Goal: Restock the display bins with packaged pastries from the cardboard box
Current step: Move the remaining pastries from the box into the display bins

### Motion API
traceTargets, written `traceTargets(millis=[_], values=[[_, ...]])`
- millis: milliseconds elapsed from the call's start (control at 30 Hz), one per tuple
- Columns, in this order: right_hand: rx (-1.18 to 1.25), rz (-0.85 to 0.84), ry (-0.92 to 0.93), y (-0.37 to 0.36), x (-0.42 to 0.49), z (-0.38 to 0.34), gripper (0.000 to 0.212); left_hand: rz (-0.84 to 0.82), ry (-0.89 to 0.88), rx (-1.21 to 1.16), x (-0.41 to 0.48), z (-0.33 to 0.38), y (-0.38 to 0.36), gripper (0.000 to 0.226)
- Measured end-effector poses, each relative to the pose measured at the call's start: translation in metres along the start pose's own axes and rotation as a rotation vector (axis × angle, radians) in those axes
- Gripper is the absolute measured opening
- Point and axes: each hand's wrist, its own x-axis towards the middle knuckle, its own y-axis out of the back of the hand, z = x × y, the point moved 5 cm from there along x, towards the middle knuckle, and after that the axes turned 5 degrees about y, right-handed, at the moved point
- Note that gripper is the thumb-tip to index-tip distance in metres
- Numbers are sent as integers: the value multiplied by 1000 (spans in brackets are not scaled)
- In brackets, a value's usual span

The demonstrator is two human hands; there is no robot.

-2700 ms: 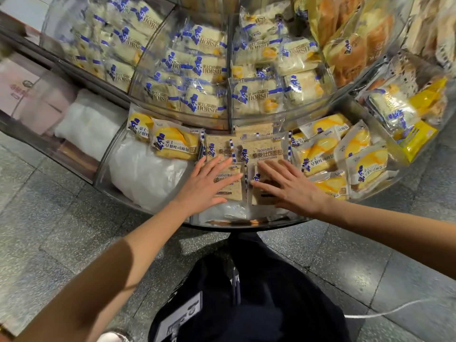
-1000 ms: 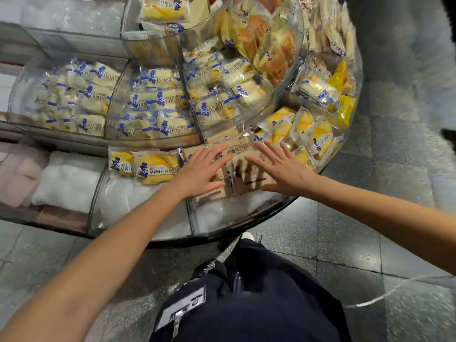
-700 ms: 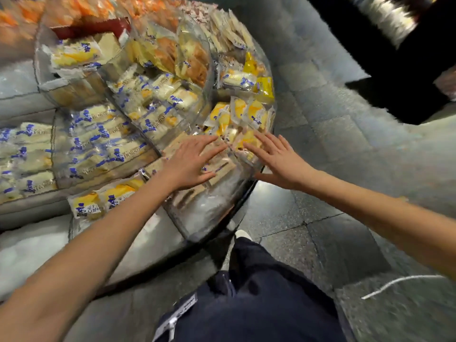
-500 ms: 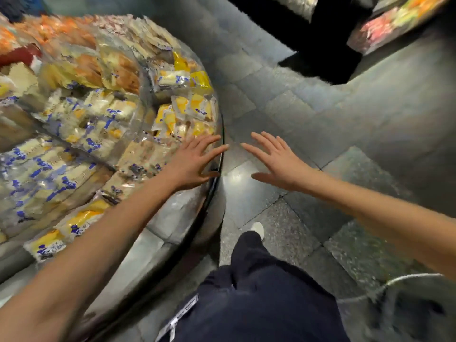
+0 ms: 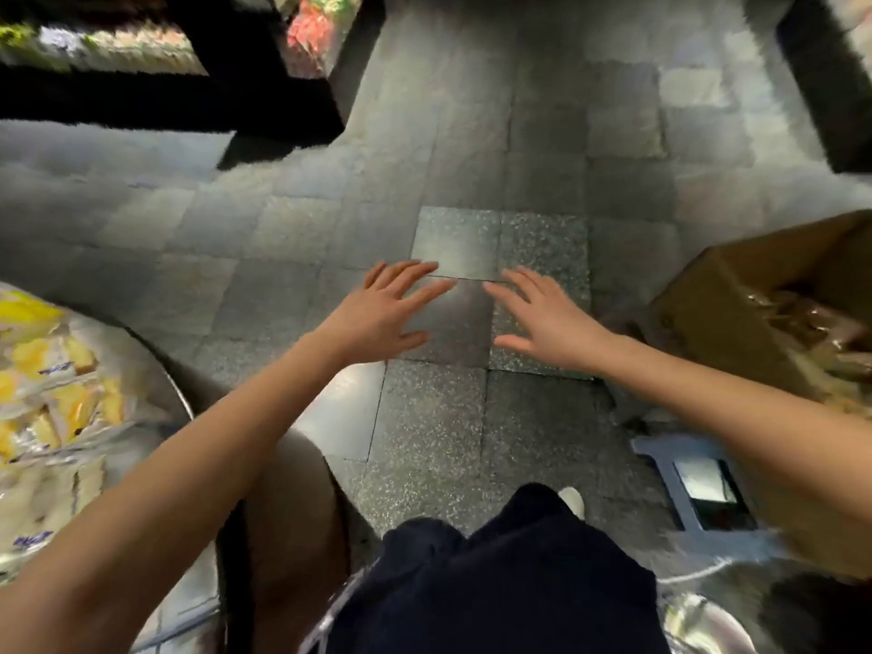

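Cardboard box (image 5: 736,318), one, seemingly stocked, sits near splayed, empty left hand (image 5: 382,316) and right hand (image 5: 549,325)

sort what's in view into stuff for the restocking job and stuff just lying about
For the job: cardboard box, blurred packets inside; display bin holding yellow packaged pastries; left hand and right hand, both open and empty.
Lying about: blue-framed object on the floor; white cord; dark shelving behind.

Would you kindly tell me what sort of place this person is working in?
Most likely a shop or supermarket aisle: a display bin of packaged pastries on the left, an open cardboard box on the right, and blurred shelves of goods beyond the tiled floor.
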Motion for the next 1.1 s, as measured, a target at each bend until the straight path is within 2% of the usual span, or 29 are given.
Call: traceTargets(millis=[133,367,667,1100], values=[[51,28,-176,0,-80,87,77,-49,-195,-8,90,82,-8,76],[153,25,-549,-14,-245,236,76,-124,-412,-51,229,262,-26,74],[290,79,-821,-29,-367,329,72,-227,-631,-90,321,432,-61,69],[542,198,-1259,-92,-505,386,69,-470,-995,-10,407,595,-129,66]])
